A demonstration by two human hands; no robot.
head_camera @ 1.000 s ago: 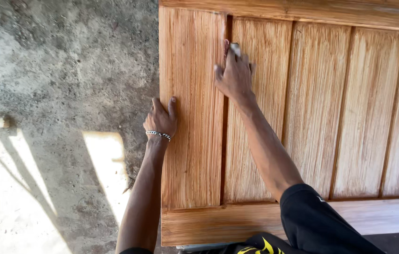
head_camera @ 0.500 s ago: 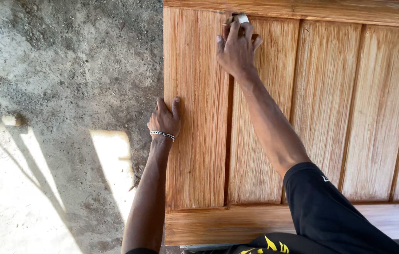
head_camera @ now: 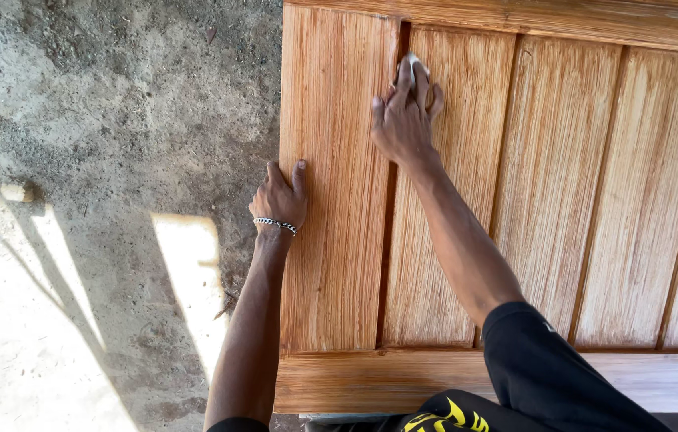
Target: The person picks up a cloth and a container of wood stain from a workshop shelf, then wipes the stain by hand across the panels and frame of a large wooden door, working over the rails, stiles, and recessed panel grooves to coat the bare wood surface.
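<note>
A large wooden door panel (head_camera: 547, 208) with vertical grooved boards lies flat in front of me. My right hand (head_camera: 403, 116) presses a small pale pad (head_camera: 412, 61), mostly hidden under the fingers, against the board beside the leftmost groove near the panel's far end. My left hand (head_camera: 279, 200), with a metal chain bracelet on the wrist, grips the panel's left edge, thumb on top of the wood.
Rough grey concrete floor (head_camera: 99, 120) lies to the left, with bright sunlit patches (head_camera: 187, 272) and shadow stripes. The panel's lower rail (head_camera: 371, 380) runs across near my body. A black sleeve with yellow marks covers my right upper arm.
My right hand slid the pad up along the groove toward the top rail, then back down a little. My left hand stayed on the panel's edge.
</note>
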